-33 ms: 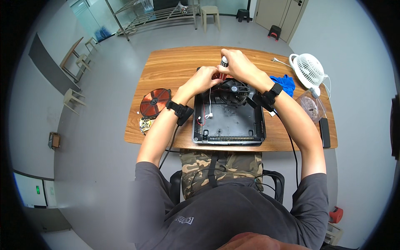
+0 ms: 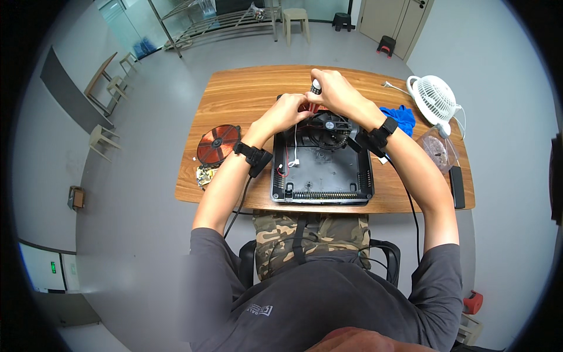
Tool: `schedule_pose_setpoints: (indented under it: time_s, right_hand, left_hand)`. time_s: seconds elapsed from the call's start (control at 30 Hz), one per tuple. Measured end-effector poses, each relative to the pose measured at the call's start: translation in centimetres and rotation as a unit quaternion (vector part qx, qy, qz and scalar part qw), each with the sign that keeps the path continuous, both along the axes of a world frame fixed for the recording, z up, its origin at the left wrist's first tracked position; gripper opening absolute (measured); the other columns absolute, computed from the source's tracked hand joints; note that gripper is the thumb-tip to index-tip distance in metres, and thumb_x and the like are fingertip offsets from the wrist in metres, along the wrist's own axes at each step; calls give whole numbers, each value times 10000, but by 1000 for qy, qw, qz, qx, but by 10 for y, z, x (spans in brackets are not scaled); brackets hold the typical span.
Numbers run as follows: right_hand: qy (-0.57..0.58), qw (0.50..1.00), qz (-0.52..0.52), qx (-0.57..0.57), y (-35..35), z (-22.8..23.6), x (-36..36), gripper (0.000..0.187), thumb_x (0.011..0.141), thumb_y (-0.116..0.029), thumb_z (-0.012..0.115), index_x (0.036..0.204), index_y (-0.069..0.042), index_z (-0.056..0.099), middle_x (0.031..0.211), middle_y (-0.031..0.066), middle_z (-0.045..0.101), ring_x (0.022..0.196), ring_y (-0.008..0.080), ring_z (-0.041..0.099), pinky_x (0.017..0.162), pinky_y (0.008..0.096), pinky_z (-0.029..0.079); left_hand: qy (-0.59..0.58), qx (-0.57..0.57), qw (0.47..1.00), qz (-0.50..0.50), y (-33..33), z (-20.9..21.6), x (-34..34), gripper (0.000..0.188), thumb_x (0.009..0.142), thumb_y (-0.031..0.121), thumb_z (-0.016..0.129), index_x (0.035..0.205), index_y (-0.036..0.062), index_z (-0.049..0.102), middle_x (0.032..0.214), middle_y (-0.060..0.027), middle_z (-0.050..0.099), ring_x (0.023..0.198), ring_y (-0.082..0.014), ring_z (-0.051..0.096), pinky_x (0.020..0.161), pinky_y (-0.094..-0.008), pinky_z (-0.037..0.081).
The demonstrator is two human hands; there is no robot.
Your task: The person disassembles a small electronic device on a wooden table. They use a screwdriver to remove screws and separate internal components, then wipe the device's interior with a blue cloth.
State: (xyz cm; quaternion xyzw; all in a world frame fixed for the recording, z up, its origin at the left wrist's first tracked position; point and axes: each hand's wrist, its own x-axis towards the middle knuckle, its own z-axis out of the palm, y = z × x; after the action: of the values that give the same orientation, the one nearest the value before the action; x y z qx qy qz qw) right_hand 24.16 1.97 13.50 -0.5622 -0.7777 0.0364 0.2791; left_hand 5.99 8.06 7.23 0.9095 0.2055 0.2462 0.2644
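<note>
On the wooden table before me lies the black plastic bottom shell of an induction cooker point(image 2: 325, 170), its hollow side up. A small black cooling fan point(image 2: 329, 125) sits at its far part, and thin white and red wires point(image 2: 295, 146) lie inside. My right hand point(image 2: 334, 91) is closed round the upright handle of a screwdriver point(image 2: 315, 88) over the shell's far edge. My left hand point(image 2: 287, 110) is beside it, fingers bent together near the screwdriver's lower end. What those fingers pinch, and the screwdriver's tip, are hidden.
A round copper coil point(image 2: 218, 144) and a circuit board point(image 2: 205, 175) lie left of the shell. To the right are a blue cloth point(image 2: 400, 119), a white fan point(image 2: 434, 98), a clear container point(image 2: 437, 149) and a black bar-shaped object point(image 2: 457, 188). Cables hang from my wrist straps.
</note>
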Motion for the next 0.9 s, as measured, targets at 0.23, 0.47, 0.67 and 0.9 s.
schedule_pose_setpoints:
  time_s: [0.23,0.47,0.67,0.9]
  right_hand:
    - [4,1000,1,0,0,0,-3,399,823,-250,733,979,86,582,886,309,652,878,474,645,769,484,524]
    - [-16,1000,10,-6,3,3,-4,374,813,-243,737,943,79,597,896,308,672,893,471,670,803,508,554]
    - [-108,992,-51,-47,6,16,-15,479,885,-417,654,952,56,611,834,266,686,831,459,671,730,497,537]
    - [-147,987,-48,-40,19,12,-14,353,907,-367,580,976,-26,637,775,209,703,785,420,691,723,510,543]
  left_hand:
    - [-22,-16,1000,-4,4,-8,-1,285,850,31,721,1133,52,694,953,-124,735,881,-247,714,838,-367,551]
    - [-1,-14,1000,6,0,-2,-1,247,854,67,736,1094,29,692,931,-133,735,870,-260,716,828,-371,553]
    - [41,-21,998,38,9,-7,-5,260,846,137,766,1050,-6,689,899,-155,732,836,-273,714,802,-384,553]
    - [26,-78,995,60,7,-2,-1,355,852,209,779,1109,-13,676,961,-148,734,863,-252,705,786,-377,542]
